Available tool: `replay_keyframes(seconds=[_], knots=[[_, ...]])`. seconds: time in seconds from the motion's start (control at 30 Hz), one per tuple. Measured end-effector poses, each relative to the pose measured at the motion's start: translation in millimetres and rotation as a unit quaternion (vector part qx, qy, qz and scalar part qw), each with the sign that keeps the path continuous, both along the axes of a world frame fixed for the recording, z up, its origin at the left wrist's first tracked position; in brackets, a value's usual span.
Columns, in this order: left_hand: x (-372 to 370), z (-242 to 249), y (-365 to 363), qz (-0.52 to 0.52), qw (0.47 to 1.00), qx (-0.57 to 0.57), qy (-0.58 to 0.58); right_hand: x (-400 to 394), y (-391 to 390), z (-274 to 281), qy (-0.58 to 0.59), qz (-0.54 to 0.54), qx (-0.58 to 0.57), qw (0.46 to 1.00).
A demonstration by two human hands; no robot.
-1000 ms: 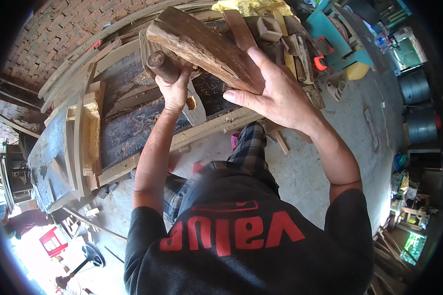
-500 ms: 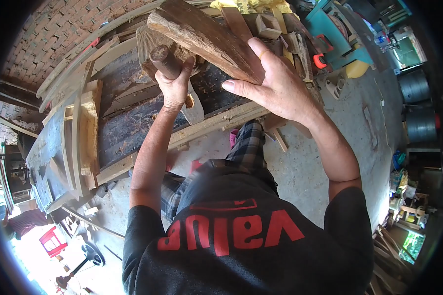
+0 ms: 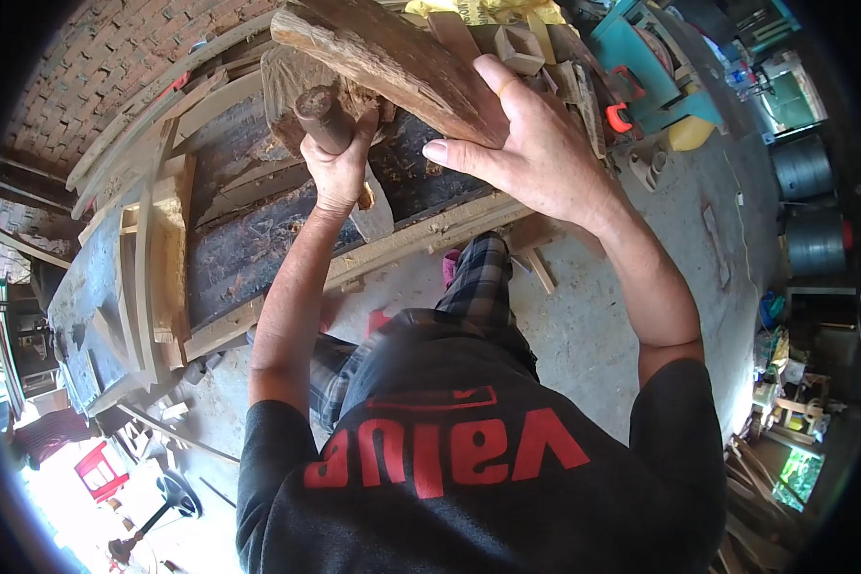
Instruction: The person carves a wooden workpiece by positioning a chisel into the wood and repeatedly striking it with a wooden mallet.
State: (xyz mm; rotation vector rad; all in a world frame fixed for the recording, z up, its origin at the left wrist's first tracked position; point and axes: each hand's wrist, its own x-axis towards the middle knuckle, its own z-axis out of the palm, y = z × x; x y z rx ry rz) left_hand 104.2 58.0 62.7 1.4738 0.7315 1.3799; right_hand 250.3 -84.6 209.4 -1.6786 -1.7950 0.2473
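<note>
My left hand (image 3: 338,174) is closed round a round wooden handle (image 3: 322,117), whose end points up at the camera. At the lower end of a rough wooden block (image 3: 383,72), my right hand (image 3: 536,143) grips it between thumb and fingers; part of the fingers is hidden behind the wood. The block slants above the bench (image 3: 258,258), its far end up and to the left. Below my left hand lies a pale piece of wood (image 3: 373,212) with a hole in it. A brown lump (image 3: 282,91) sits behind the handle.
Wooden frame pieces (image 3: 167,258) stand at the bench's left end. A small wooden box (image 3: 519,48), offcuts and a red tape measure (image 3: 619,118) are at the back right, near a teal machine (image 3: 641,57). Sandals (image 3: 648,170) lie on the floor.
The wooden block and my right hand have shifted slightly up and to the left. My left hand has stayed nearly in place on the handle.
</note>
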Motion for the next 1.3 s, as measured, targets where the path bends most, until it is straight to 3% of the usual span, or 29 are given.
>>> replay_keyframes(seconds=[0.17,0.2,0.27,0.33,0.4,0.43,0.53,0.57,0.6,0.67,0.7,0.73,0.8,0.83,0.87,0.93,0.97,1.07,1.1,1.23,1.27,1.3], knots=[[5,-5,6,0.006,1.000,0.006,0.006,3,15,10,0.009,0.061,0.066,0.996],[8,-5,6,0.008,1.000,0.007,0.003,2,18,30,-0.092,0.093,0.167,0.977],[10,-6,6,0.010,1.000,0.006,0.000,-1,20,62,0.061,0.153,0.161,0.973],[10,-4,6,0.016,0.999,-0.005,0.029,0,28,58,0.071,0.199,0.226,0.951],[13,2,2,0.010,1.000,-0.018,0.002,-4,20,37,-0.062,0.058,0.162,0.983],[15,1,3,0.022,0.999,-0.017,-0.019,-4,18,28,-0.062,-0.022,-0.136,0.989],[17,-1,11,0.022,0.999,-0.006,-0.043,10,21,23,-0.079,-0.014,-0.132,0.988],[14,0,7,0.020,1.000,-0.014,-0.019,17,24,26,-0.128,0.047,-0.020,0.990],[12,0,4,0.016,1.000,-0.023,0.007,12,19,47,-0.068,0.040,-0.040,0.996],[15,2,1,0.017,0.999,-0.030,0.004,18,31,64,0.125,0.185,0.085,0.971],[16,3,0,0.017,0.999,-0.031,0.004,19,46,58,0.127,0.233,0.216,0.940],[17,3,0,0.018,0.999,-0.032,0.002,20,44,49,0.127,0.232,0.216,0.940],[19,6,-1,0.022,0.999,-0.026,-0.012,16,35,28,-0.049,0.116,0.142,0.982],[20,9,0,0.026,0.999,-0.019,-0.028,11,29,24,-0.117,0.005,-0.144,0.983],[18,7,1,0.024,0.999,-0.015,-0.027,8,27,18,-0.115,0.012,-0.051,0.992],[14,-2,9,-0.011,0.999,-0.045,-0.020,22,31,30,-0.093,0.005,-0.141,0.986],[11,-4,10,-0.010,0.999,-0.042,0.029,22,29,44,-0.086,0.036,-0.104,0.990],[14,-5,6,-0.013,0.999,-0.022,0.025,5,18,93,0.015,0.075,0.051,0.996],[14,-1,3,-0.014,0.999,-0.025,0.037,6,20,87,0.014,0.074,0.051,0.996],[16,10,-6,-0.031,0.997,-0.058,-0.029,17,30,23,-0.101,0.016,-0.181,0.978],[16,4,-8,-0.025,0.998,-0.054,-0.024,19,29,25,-0.101,0.013,-0.178,0.979],[19,1,-4,-0.017,0.998,-0.048,-0.024,23,30,30,-0.127,0.021,-0.101,0.987]])
